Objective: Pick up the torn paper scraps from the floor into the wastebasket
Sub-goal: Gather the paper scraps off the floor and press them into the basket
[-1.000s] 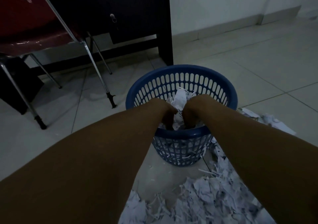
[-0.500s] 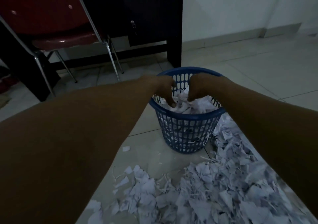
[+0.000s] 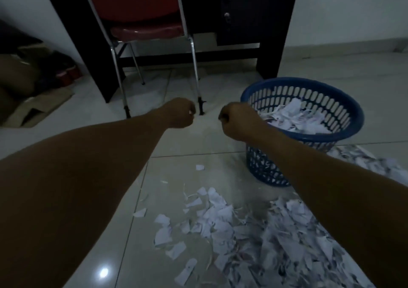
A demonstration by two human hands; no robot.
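Blue wastebasket [image 3: 309,84] stands right of a red chair [image 3: 141,22], already holding scraps. Torn paper scraps [image 3: 242,232] cover the tiled floor [image 3: 198,137] in front — partly hidden by the right forearm. Left hand [image 3: 180,113] and right hand [image 3: 235,120] hover as loose fists; contents unclear in dim light.

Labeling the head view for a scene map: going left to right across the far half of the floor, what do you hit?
cardboard box → red chair → left hand → right hand → blue wastebasket
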